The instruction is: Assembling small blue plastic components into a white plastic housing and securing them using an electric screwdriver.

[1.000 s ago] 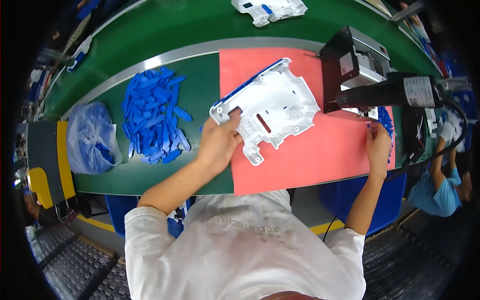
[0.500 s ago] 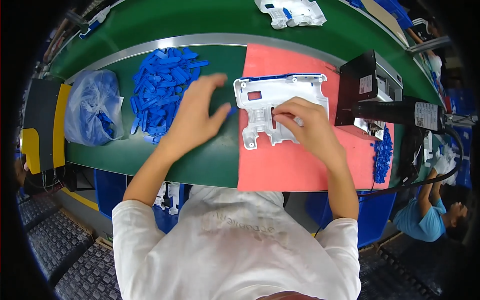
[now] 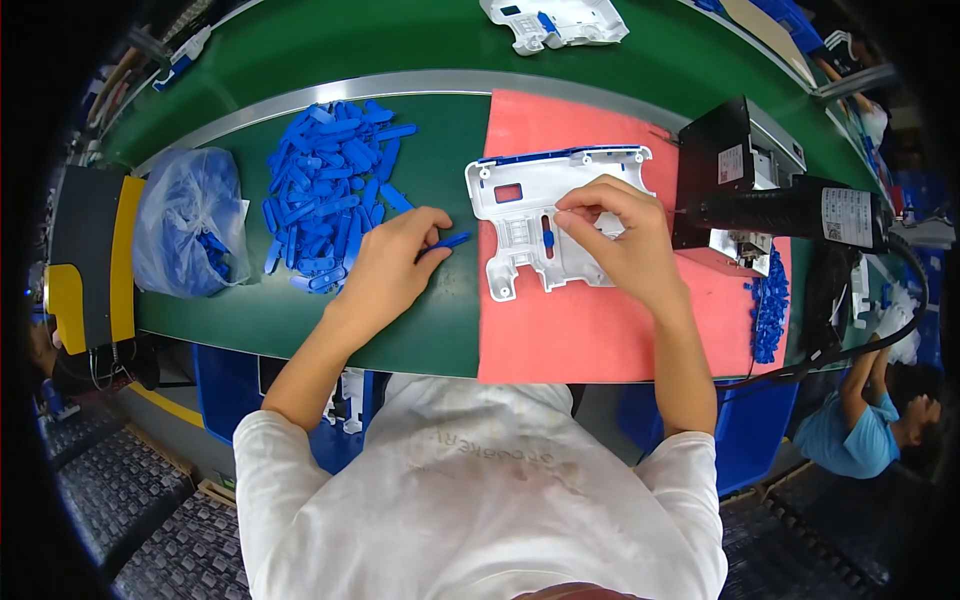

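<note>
My left hand (image 3: 388, 262) is closed, with a small blue plastic strip (image 3: 450, 241) pinched between thumb and fingers just above the green bench. Beside it, to the left, lies a heap of similar blue strips (image 3: 318, 200). A white plastic housing (image 3: 590, 172) with a blue strip along its far edge rests on the pink mat. In the housing's slot sits a small blue piece (image 3: 548, 238). My right hand (image 3: 632, 240) is over the housing's right part, thumb and forefinger brought together near the slot's upper end. Whatever may be between those fingertips is hidden.
A pink mat (image 3: 570, 345) covers the bench's right part. At the right stand a black device (image 3: 715, 170) and small blue parts (image 3: 768, 310). A clear bag (image 3: 190, 225) sits at left. Another white housing (image 3: 575, 22) lies on the far belt. A co-worker (image 3: 850, 430) is at far right.
My left hand has lowered and closed its fingers round the blue strip. My right hand has lifted off the slot, exposing the blue piece. The far housing has shifted left.
</note>
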